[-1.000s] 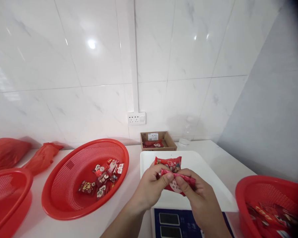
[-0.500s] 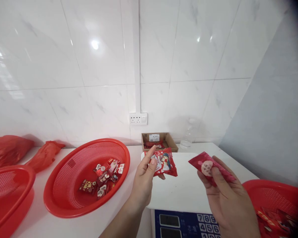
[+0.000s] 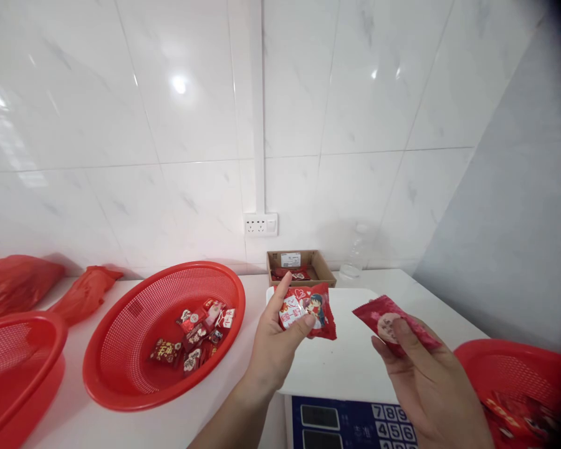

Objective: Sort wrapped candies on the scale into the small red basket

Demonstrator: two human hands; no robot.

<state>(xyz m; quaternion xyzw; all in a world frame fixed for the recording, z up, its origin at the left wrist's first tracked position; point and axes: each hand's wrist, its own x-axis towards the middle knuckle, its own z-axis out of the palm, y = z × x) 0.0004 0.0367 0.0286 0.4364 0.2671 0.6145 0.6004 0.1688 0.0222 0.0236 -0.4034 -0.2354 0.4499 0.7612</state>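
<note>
Between the thumb and fingers of my left hand point(image 3: 275, 349) is a red snack packet point(image 3: 325, 312) with a cartoon figure and white lettering on it. My right hand point(image 3: 430, 374) pinches a darker red and pink snack packet point(image 3: 378, 317) with a round pale print, its thumb pressing on the front. The two packets are apart, both held over the white pan of a weighing scale point(image 3: 336, 374). Below the pan shows the scale's blue panel point(image 3: 355, 430) with displays and number keys, partly hidden by my right hand.
A red mesh basket point(image 3: 121, 399) with several small packets stands left; another red basket point(image 3: 23, 362) is further left. At right is a red basket point(image 3: 500, 352) holding packets. Behind the scale stand a cardboard box point(image 3: 327, 274) and a clear plastic bottle point(image 3: 353, 259). Red plastic bags point(image 3: 21, 284) lie far left.
My left thumb has come down onto the front of its packet, which now faces me more fully. The right hand's packet has dipped slightly.
</note>
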